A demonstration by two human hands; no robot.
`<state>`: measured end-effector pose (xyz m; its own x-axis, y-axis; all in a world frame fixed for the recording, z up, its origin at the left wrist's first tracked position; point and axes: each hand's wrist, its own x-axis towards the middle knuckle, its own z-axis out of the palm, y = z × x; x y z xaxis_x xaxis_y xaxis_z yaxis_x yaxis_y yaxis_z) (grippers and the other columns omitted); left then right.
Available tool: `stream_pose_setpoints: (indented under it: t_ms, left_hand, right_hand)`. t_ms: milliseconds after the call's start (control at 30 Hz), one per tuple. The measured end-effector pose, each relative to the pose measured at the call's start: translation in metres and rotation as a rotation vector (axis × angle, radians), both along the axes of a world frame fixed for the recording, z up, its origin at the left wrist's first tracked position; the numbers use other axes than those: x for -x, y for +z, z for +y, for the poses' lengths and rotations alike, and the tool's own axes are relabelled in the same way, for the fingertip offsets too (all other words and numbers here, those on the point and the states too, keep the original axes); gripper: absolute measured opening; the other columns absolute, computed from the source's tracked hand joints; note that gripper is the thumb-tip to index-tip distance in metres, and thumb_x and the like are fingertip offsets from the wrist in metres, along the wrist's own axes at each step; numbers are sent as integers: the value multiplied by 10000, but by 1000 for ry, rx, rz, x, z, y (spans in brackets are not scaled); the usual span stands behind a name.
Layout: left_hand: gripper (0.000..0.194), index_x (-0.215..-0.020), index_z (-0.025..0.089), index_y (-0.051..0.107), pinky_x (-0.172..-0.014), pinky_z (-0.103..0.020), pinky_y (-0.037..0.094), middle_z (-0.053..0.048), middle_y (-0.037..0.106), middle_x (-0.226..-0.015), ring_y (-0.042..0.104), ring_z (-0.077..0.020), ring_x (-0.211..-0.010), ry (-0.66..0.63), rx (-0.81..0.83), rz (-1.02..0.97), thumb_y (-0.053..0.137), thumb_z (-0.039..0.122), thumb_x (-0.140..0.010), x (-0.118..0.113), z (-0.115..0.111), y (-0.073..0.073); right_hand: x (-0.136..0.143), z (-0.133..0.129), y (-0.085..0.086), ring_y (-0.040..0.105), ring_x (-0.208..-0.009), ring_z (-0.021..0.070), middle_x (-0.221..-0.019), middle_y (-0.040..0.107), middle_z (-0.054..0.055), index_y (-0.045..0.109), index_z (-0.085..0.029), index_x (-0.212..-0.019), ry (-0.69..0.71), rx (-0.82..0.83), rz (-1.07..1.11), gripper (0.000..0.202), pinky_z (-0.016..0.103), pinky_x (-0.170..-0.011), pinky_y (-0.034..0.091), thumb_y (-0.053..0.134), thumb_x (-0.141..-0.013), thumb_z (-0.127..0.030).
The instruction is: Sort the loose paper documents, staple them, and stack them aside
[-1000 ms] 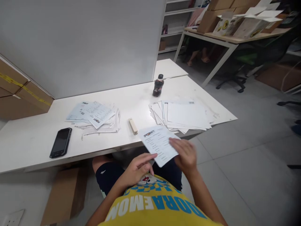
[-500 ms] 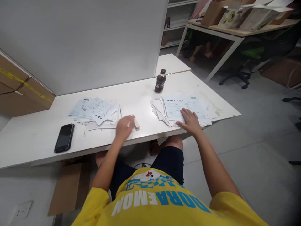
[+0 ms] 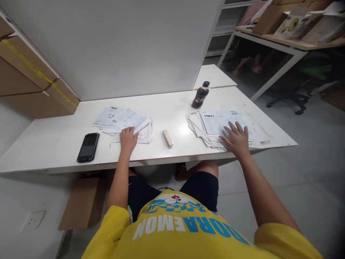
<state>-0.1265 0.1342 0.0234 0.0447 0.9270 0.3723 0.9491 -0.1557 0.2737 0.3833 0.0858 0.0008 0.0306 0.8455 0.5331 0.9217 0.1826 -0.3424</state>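
Note:
My left hand rests on the front of the left pile of papers, its fingers laid over the sheets. On the right pile of papers, topped by a pale blue printed sheet, my right hand lies with its fingers spread. Between the two piles sits a cream stapler, touched by neither hand. A dark rugged phone lies flat to the left of the left pile.
A bottle of dark drink stands behind the right pile on the white table. Cardboard boxes are stacked at the far left against a grey partition. Another person's legs show under a desk at the back right.
My left hand has moved left from beside the stapler onto the left pile. The right hand stays on its pile, with its fingers more spread. The view has shifted.

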Motion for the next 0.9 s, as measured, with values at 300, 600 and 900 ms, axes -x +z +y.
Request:
stream_pose_setpoints:
  t_ms: [300, 600, 900]
  left_hand:
    - [271, -1020, 223, 681, -972, -449, 457, -76, 716, -1036, 603, -226, -1070, -501, -181, -362, 450, 150, -898, -29, -72, 15]
    - [559, -1456, 177, 406, -1164, -511, 274, -135, 461, -1488, 336, -299, -1433, -330, -6, 9, 504, 272, -913, -12, -80, 25]
    - [274, -1049, 160, 695, -1134, -433, 350, -136, 698, -1177, 563, -300, -1249, -91, 89, -761, 668, 261, -796, 3, -23, 27]
  right_hand:
    - [180, -56, 37, 661, -1022, 283, -1049, 719, 121, 668, -204, -1060, 375, 586, 1281, 559, 450, -839, 538, 513, -822, -686]
    - [197, -79, 41, 658, -1077, 291, -1081, 741, 71, 696, -218, -1040, 193, 542, 1630, 424, 439, -940, 525, 786, -649, -355]
    - [190, -114, 23, 668, -1040, 171, -1158, 711, 23, 657, -248, -1140, -102, 160, 1837, 463, 267, -827, 565, 750, -687, -250]
